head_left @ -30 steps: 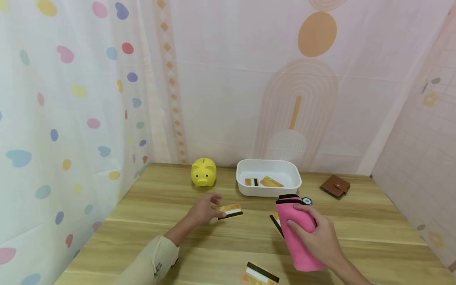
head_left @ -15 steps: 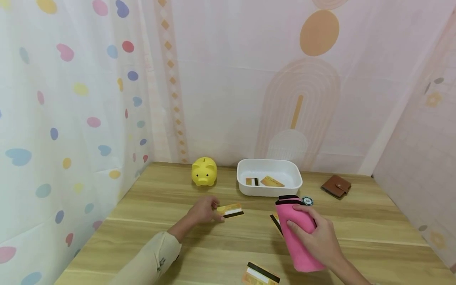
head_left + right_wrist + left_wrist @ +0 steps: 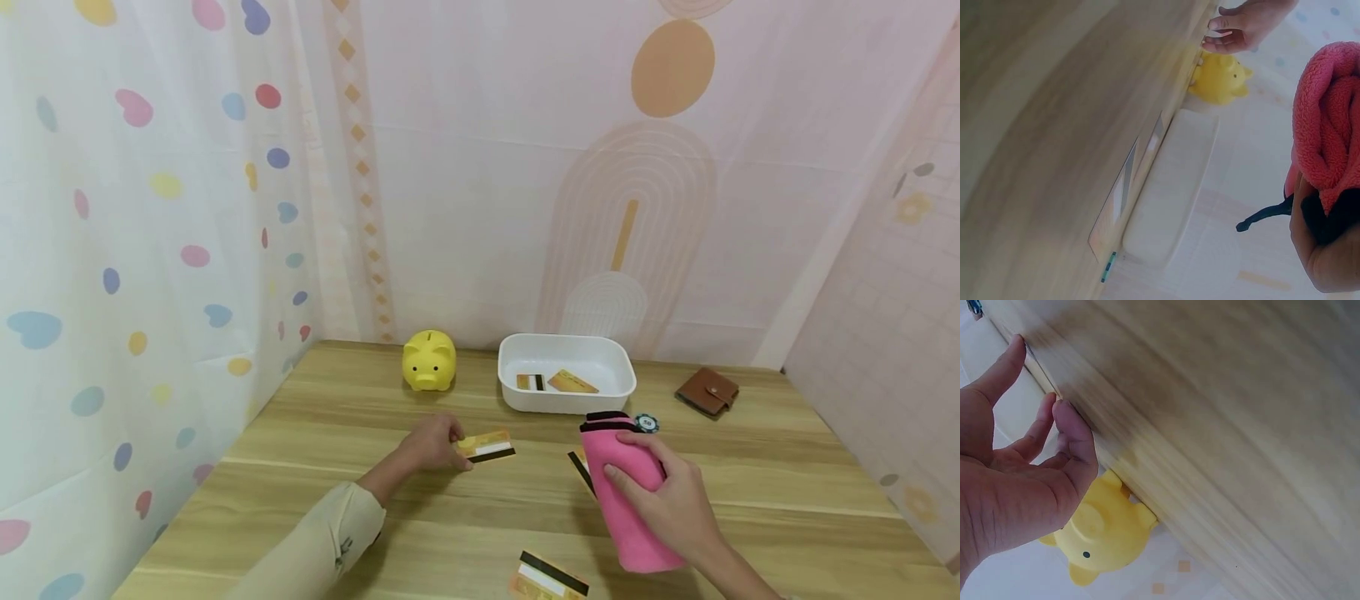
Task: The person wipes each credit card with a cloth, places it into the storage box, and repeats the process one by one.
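My left hand (image 3: 433, 443) is at the left end of an orange card (image 3: 491, 446) lying on the table, thumb at its near edge and fingers at its far edge. In the left wrist view the thumb and curled fingers of the left hand (image 3: 1029, 444) meet the card's edges. The right hand (image 3: 678, 500) grips a rolled pink cloth with black trim (image 3: 626, 500), tilted above the table. Partly behind that cloth lies another card (image 3: 581, 471). A third card (image 3: 550, 577) is at the bottom of the head view.
A white tray (image 3: 566, 403) holding two cards stands at the back. To its left is a yellow piggy bank (image 3: 429, 362); to its right, a brown wallet (image 3: 707, 392). A round chip (image 3: 647, 423) marked 50 lies just beyond the pink cloth. Curtains hang behind the table.
The left thumb has moved off the card's face to its near edge, and the card has shifted slightly right. The right hand and pink cloth have stayed nearly still.
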`<action>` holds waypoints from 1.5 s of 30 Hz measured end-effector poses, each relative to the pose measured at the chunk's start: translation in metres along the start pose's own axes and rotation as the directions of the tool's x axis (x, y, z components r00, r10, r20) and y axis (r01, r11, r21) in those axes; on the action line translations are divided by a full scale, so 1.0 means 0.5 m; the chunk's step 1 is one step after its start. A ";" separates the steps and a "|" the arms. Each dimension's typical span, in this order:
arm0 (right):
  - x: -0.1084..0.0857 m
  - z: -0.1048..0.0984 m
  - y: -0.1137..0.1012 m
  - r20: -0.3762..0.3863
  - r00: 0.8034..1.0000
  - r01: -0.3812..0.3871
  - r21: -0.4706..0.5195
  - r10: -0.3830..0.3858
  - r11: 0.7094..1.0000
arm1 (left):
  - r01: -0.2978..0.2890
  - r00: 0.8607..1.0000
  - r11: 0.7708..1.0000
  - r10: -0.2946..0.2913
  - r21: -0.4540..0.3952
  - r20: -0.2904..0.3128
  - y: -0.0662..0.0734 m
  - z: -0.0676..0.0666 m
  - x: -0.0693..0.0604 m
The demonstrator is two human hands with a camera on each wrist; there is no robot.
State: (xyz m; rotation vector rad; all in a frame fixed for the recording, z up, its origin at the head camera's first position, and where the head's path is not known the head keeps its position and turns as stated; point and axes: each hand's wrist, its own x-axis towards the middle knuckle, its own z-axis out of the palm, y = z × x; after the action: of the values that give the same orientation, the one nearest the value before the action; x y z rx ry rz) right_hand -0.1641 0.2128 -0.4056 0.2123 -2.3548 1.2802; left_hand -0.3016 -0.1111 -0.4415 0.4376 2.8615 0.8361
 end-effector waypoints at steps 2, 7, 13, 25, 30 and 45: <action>0.000 0.000 0.000 0.001 1.000 0.002 0.003 -0.002 1.000 | -0.015 1.000 1.000 0.015 -0.007 0.006 0.000 0.002 0.000; 0.000 0.002 0.002 0.007 1.000 -0.005 0.012 0.005 1.000 | -0.065 0.998 0.998 0.065 -0.025 0.007 0.003 0.007 -0.004; 0.000 0.003 0.001 0.017 1.000 -0.018 0.016 0.017 1.000 | -0.103 0.995 0.989 0.103 -0.108 -0.010 0.006 0.010 -0.009; -0.002 0.005 -0.001 0.018 0.999 -0.029 0.014 0.029 0.999 | -0.060 0.996 0.982 0.072 -0.178 0.060 -0.001 -0.002 -0.010; -0.001 0.006 -0.001 0.019 1.000 -0.024 0.021 0.023 0.999 | -0.091 0.992 0.982 0.104 -0.163 0.072 0.002 -0.004 -0.014; -0.003 0.006 -0.001 0.013 1.000 0.003 0.026 -0.003 1.000 | -0.113 0.984 0.951 0.147 -0.288 0.098 0.032 -0.004 -0.037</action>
State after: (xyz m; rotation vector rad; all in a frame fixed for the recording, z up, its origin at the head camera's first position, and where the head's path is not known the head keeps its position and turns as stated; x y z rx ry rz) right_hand -0.1637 0.2097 -0.4071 0.2335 -2.3488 1.3128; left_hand -0.2806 -0.1049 -0.4303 0.6203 2.5739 1.1773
